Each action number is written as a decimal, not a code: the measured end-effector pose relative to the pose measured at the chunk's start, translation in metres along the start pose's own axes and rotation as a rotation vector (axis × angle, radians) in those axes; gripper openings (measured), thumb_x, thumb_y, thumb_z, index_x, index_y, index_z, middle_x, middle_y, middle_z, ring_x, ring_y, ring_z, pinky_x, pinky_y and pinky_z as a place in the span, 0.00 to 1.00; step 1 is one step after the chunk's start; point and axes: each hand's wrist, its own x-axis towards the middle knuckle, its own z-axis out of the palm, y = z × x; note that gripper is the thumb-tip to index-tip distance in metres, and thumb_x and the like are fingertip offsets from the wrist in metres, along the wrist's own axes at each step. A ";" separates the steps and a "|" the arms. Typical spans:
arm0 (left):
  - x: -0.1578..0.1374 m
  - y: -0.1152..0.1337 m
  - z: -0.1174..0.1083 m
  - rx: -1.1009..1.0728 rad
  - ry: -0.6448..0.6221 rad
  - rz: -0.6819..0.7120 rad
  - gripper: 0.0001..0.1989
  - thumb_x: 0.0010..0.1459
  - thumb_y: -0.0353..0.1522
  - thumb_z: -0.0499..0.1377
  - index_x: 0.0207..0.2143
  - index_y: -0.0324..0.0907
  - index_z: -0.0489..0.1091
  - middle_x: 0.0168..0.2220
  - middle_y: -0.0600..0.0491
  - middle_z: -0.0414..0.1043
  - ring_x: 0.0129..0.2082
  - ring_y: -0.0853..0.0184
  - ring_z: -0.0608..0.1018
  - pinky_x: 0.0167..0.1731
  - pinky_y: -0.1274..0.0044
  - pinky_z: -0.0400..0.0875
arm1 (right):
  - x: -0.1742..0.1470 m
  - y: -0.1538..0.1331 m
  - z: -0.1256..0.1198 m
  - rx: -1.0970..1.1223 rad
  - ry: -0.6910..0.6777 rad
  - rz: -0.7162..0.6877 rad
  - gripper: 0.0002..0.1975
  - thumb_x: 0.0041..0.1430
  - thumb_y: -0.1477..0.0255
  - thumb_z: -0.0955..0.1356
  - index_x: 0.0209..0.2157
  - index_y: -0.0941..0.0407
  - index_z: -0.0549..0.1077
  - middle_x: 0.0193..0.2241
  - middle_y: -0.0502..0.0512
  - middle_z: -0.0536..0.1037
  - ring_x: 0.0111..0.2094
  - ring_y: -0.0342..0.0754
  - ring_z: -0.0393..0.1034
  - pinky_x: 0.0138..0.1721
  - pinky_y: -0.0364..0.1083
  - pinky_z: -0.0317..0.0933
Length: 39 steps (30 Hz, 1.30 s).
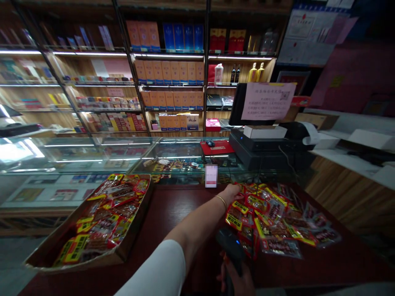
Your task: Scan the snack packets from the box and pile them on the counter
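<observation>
My left hand reaches across the table, a gold bangle on its wrist, to the far left edge of a heap of snack packets. Its fingers are curled on a red-edged packet there; the fingertips are partly hidden. Low in the middle, my right hand is wrapped round the handle of a black barcode scanner with a small blue light on. The scanner's head stands close to the near left side of the heap. At left, a shallow cardboard box contains many similar red and yellow packets.
Both lots of packets rest on a dark red table. Behind it are a glass display counter, a red mat with a mouse, and a monitor with a pink notice. Shelves of boxes line the wall.
</observation>
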 end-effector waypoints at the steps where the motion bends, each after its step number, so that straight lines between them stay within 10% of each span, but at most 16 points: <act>1: -0.002 0.002 0.003 0.040 0.007 0.007 0.20 0.65 0.39 0.61 0.56 0.40 0.69 0.55 0.45 0.71 0.50 0.58 0.77 0.48 0.62 0.76 | 0.000 -0.001 -0.001 0.011 -0.001 0.005 0.37 0.41 0.38 0.74 0.35 0.59 0.79 0.12 0.42 0.71 0.10 0.40 0.65 0.12 0.38 0.57; 7: -0.058 -0.001 -0.038 0.386 0.127 0.197 0.43 0.46 0.32 0.72 0.64 0.37 0.63 0.72 0.34 0.48 0.71 0.39 0.49 0.68 0.52 0.42 | -0.006 -0.002 -0.010 0.029 -0.035 0.058 0.33 0.41 0.40 0.75 0.36 0.55 0.79 0.16 0.44 0.74 0.15 0.42 0.69 0.16 0.40 0.63; 13: -0.197 -0.028 -0.202 0.709 0.442 0.614 0.26 0.58 0.38 0.63 0.59 0.48 0.72 0.64 0.45 0.67 0.65 0.49 0.66 0.66 0.60 0.53 | -0.001 0.008 -0.020 -0.059 -0.059 0.097 0.34 0.40 0.41 0.76 0.38 0.56 0.77 0.14 0.42 0.74 0.15 0.43 0.70 0.21 0.42 0.69; 17: -0.272 -0.057 -0.320 1.026 0.757 0.122 0.19 0.63 0.34 0.56 0.54 0.41 0.74 0.52 0.41 0.78 0.54 0.53 0.77 0.54 0.67 0.66 | 0.005 0.012 -0.025 -0.131 -0.172 0.098 0.35 0.43 0.42 0.76 0.42 0.58 0.76 0.16 0.42 0.75 0.15 0.43 0.69 0.27 0.45 0.72; 20: -0.297 -0.086 -0.364 1.186 0.778 -0.291 0.18 0.64 0.41 0.54 0.45 0.38 0.77 0.47 0.37 0.79 0.49 0.50 0.79 0.46 0.67 0.69 | 0.006 0.009 -0.026 -0.223 -0.215 0.077 0.36 0.44 0.41 0.74 0.42 0.59 0.77 0.17 0.45 0.76 0.19 0.46 0.72 0.26 0.46 0.70; 25: -0.300 -0.122 -0.363 1.324 0.805 -0.273 0.26 0.57 0.51 0.59 0.46 0.38 0.76 0.52 0.34 0.75 0.52 0.46 0.76 0.48 0.66 0.68 | 0.006 0.012 -0.027 -0.241 -0.236 0.030 0.34 0.49 0.43 0.73 0.45 0.57 0.76 0.19 0.43 0.75 0.19 0.45 0.71 0.30 0.47 0.71; 34: -0.302 -0.131 -0.368 1.037 0.793 -0.287 0.37 0.52 0.35 0.66 0.63 0.38 0.63 0.54 0.37 0.76 0.54 0.52 0.77 0.48 0.73 0.66 | -0.002 0.008 -0.019 -0.215 -0.159 -0.006 0.34 0.46 0.42 0.74 0.41 0.58 0.78 0.17 0.44 0.74 0.16 0.44 0.68 0.19 0.44 0.63; 39: -0.326 -0.106 -0.347 0.770 1.171 0.016 0.18 0.63 0.39 0.54 0.50 0.42 0.75 0.43 0.45 0.80 0.45 0.55 0.79 0.45 0.71 0.69 | -0.006 0.003 -0.009 -0.179 -0.113 -0.051 0.34 0.42 0.41 0.75 0.36 0.59 0.80 0.14 0.44 0.73 0.14 0.43 0.67 0.21 0.44 0.67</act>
